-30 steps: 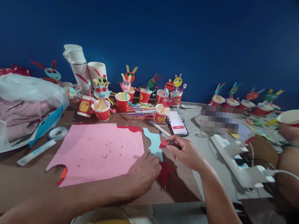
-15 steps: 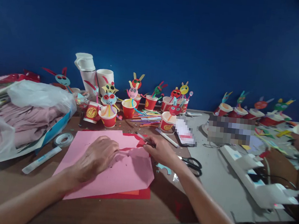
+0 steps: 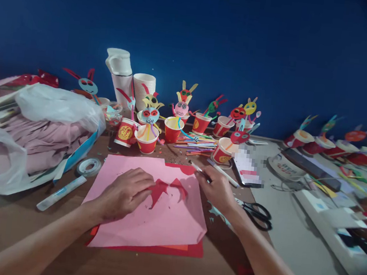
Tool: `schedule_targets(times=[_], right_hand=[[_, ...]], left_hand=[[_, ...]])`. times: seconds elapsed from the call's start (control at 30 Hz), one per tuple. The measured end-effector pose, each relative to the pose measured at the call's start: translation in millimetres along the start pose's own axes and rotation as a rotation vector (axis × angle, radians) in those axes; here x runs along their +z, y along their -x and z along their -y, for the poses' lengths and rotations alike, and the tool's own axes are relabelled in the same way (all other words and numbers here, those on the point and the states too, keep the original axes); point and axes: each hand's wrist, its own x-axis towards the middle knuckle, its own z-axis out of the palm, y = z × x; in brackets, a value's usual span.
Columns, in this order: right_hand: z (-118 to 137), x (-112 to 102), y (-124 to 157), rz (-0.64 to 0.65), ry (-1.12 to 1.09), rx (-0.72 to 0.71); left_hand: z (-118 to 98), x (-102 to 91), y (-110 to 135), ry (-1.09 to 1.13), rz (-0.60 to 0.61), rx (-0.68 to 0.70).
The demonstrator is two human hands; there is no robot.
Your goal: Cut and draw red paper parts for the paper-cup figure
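Note:
My left hand (image 3: pixel 128 195) rests on a sheet of pink paper (image 3: pixel 117 231), fingers bent and drawn together. Its fingertips touch the edge of a red patch (image 3: pixel 161 190). Another red patch (image 3: pixel 178 187) shows to the right; I cannot tell whether these are loose pieces or red paper seen through cuts. Dark specks lie around them. My right hand (image 3: pixel 219 187) is closed around a slim, pen-like tool (image 3: pixel 203 171), dark with a pale tip, over the sheet's far right corner. Red paper (image 3: pixel 196 249) lies beneath the pink.
Black-handled scissors (image 3: pixel 257 215) lie right of my right hand. Paper cups (image 3: pixel 145 140) with paper figures stand behind, near drinking straws (image 3: pixel 196 144). A phone (image 3: pixel 248 166) and a power strip (image 3: pixel 325 226) are at right. Left are clear tape (image 3: pixel 88 167), a tube (image 3: pixel 61 192) and a plastic bag (image 3: pixel 0 162).
The view has shifted left, so things appear farther right. My hands have moved slightly apart, and the red patches between them show more fully. The slim tool stays in my right hand.

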Motion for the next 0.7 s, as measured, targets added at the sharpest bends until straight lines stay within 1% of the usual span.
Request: schedule_targets(times=[0.1,0.2,0.27,0.3,0.33,0.4,0.47,0.53,0.57,0.63,0.7], right_hand=[[2,-14,-3,-0.08,-0.041,0.018],[10,-31,-10,-0.139,-0.068,-0.009],[18,-42,-15,-0.197,-0.076,-0.055],[22,-47,-17,-0.226,-0.083,-0.085],[26,-52,-19,-0.246,-0.092,-0.113],[32,-59,-21,-0.262,-0.123,-0.149],[35,-63,-21,-0.244,-0.162,-0.151],[35,-65,-18,-0.222,-0.194,-0.137],[34,-66,-16,-0.215,-0.203,-0.13],[31,-67,-12,-0.209,-0.218,-0.117],[28,-71,-8,-0.208,-0.233,-0.101]], left_hand=[[-2,1.3,0,0.018,0.022,0.054],[-14,4.2,-4,-0.002,0.01,0.152],[-29,6.7,-8,-0.005,0.013,0.224],[-39,8.5,-11,-0.002,0.034,0.258],[-51,10.9,-14,0.006,0.072,0.292],[-78,18.9,-20,0.023,0.188,0.355],[-108,33.1,-26,0.043,0.275,0.409],[-133,53.7,-30,0.064,0.344,0.537],[-143,65.5,-31,0.078,0.343,0.59],[-155,88.4,-34,0.079,0.374,0.628],[-156,105.2,-39,0.016,0.378,0.592]])
